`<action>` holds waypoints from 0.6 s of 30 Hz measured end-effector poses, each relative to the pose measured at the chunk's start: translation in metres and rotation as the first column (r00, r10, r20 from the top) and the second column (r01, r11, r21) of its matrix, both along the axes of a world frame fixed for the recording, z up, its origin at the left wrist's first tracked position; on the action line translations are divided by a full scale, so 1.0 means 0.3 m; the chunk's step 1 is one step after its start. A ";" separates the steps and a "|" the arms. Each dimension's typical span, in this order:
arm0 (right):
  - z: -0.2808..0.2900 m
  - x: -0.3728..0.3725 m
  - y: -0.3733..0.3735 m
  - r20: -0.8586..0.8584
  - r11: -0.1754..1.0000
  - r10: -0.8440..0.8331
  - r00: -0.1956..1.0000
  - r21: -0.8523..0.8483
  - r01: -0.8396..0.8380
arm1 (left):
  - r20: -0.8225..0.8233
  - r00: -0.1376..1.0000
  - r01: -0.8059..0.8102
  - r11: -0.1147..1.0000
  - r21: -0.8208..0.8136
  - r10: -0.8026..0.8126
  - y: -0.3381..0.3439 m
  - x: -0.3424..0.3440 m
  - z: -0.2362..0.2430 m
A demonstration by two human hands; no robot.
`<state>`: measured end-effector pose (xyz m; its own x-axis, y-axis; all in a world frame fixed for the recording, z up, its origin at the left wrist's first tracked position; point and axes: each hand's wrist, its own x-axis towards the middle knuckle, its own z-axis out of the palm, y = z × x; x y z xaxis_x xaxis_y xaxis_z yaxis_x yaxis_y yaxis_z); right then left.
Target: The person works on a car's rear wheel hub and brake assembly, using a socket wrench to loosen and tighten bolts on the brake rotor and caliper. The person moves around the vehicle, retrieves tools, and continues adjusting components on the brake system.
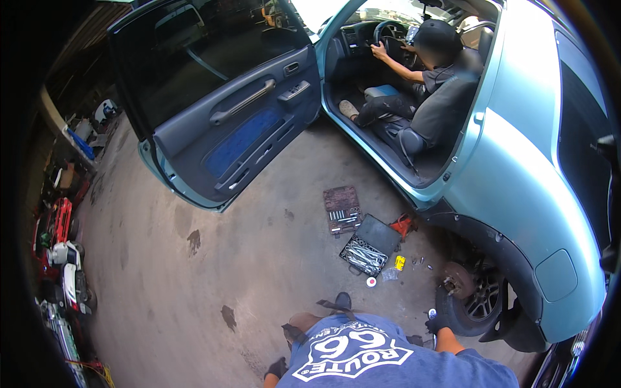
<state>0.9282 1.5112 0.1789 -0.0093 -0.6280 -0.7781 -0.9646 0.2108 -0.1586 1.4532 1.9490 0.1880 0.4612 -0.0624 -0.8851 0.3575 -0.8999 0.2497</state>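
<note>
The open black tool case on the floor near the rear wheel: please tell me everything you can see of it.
The black tool case lies open on the concrete floor, lid folded back. Its tray holds a row of shiny metal wrenches. It looks like plastic. A second, brownish socket case lies just beyond it, a red tool beside it. No hand touches it.

A single wide fisheye view looked down from the person's head, from standing height, tilted forward over the stained concrete floor (213, 271). The wearer's own blue printed shirt (388, 355) filled the lower edge, closest to the lens. The camera faced the pale green car (517, 161), its open driver's door (226, 110) reaching toward the upper left and the bare rear wheel hub (460, 279) low on the right. Straight edges bent toward the dark round rim. No second view shared the scene.
</note>
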 end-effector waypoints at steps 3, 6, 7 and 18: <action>-0.064 0.041 -0.048 -0.043 0.966 0.179 0.983 -0.181 -0.184 | -0.050 0.994 0.098 0.994 -0.051 -0.100 -0.109 -0.006 -0.045; -0.078 0.086 0.000 0.001 0.971 -0.161 0.987 -0.180 0.159 | -0.034 0.988 0.148 0.989 -0.021 -0.148 -0.168 0.158 -0.057; -0.066 0.107 0.032 0.023 0.955 -0.219 0.975 -0.197 0.219 | -0.030 0.987 0.159 0.987 0.006 -0.159 -0.169 0.233 -0.062; -0.190 0.273 0.664 -0.161 0.946 -0.324 0.932 -0.027 0.324 | 0.800 0.596 0.653 0.621 -0.433 -0.068 -0.903 1.261 0.061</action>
<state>1.0100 1.7104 0.1219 -0.3375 -0.5695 -0.7495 -0.8565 0.5161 -0.0065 1.8316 1.6780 0.2063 0.6478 -0.7612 0.0295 -0.4916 -0.3881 0.7796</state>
